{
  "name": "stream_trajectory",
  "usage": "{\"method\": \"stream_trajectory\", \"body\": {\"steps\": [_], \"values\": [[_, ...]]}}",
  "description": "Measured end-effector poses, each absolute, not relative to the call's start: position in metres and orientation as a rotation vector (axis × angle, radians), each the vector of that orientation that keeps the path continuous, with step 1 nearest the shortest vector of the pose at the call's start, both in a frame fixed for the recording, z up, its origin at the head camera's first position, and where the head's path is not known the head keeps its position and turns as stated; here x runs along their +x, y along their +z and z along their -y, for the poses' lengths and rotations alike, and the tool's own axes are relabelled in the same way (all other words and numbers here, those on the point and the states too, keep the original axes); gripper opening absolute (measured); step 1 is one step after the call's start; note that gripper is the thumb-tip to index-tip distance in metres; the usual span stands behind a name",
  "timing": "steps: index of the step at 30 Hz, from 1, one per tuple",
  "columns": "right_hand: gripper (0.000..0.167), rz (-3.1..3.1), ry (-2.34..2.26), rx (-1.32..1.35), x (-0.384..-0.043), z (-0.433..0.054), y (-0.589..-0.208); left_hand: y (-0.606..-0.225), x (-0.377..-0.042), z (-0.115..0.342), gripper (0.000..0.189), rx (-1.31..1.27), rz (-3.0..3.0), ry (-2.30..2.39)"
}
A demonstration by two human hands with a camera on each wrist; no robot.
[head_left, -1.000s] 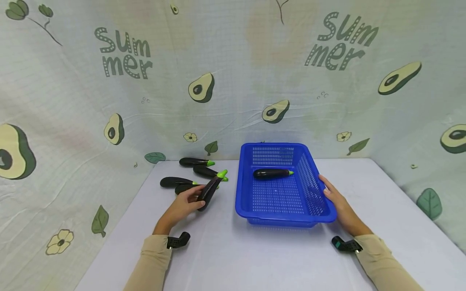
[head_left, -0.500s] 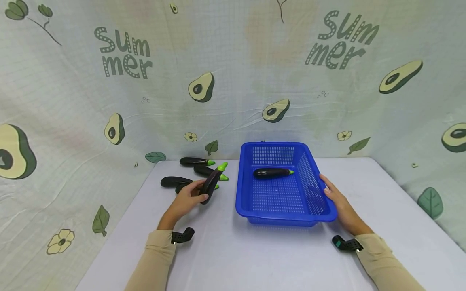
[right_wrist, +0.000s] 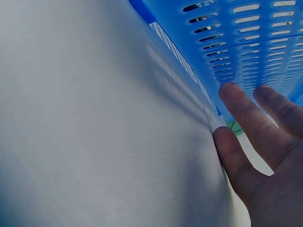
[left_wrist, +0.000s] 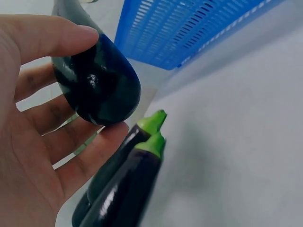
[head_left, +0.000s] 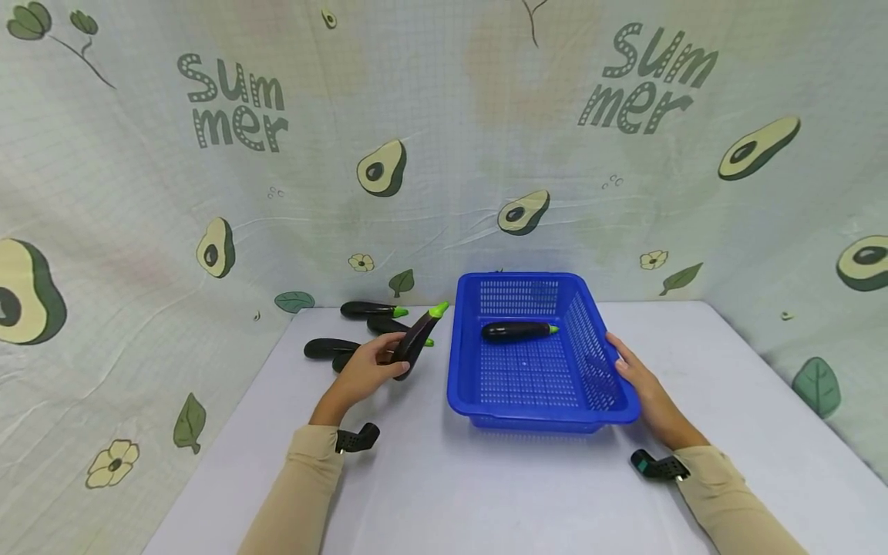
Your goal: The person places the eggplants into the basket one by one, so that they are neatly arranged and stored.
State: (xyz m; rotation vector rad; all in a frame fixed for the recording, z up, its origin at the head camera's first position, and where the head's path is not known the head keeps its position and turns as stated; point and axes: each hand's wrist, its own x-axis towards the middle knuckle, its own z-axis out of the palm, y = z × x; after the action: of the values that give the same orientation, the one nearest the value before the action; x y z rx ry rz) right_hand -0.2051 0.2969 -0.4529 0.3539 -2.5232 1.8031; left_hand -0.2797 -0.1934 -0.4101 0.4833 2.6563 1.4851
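My left hand (head_left: 364, 372) holds a dark, glossy eggplant (head_left: 416, 339) between thumb and fingers, its green stem tilted up to the right. In the left wrist view, its rounded end (left_wrist: 106, 82) shows under the thumb. Several more eggplants (head_left: 331, 349) lie on the table behind and left of this hand. A blue perforated plastic basket (head_left: 537, 416) stands right of centre, with one eggplant (head_left: 515, 331) lying inside. At its right rim, my right hand (head_left: 648, 393) holds the basket, thumb at the rim. In the right wrist view, fingertips (right_wrist: 229, 92) touch the outer wall.
The white table (head_left: 444, 493) reaches to a cloth backdrop (head_left: 444, 139) printed with avocados and lettering. Each wrist wears a small black camera, a left one (head_left: 358, 438) and a right one (head_left: 659, 466).
My left hand has moved a little right and away from me with the eggplant, bringing its stem closer to the basket. The right hand and the basket have stayed in place.
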Motion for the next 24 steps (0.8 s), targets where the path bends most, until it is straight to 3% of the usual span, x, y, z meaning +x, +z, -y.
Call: {"method": "stream_trajectory", "body": {"steps": [24], "values": [[0.059, 2.507, 1.810, 0.363, -0.204, -0.296, -0.453, -0.396, -0.281, 0.173, 0.061, 0.558, -2.659, 1.475]]}}
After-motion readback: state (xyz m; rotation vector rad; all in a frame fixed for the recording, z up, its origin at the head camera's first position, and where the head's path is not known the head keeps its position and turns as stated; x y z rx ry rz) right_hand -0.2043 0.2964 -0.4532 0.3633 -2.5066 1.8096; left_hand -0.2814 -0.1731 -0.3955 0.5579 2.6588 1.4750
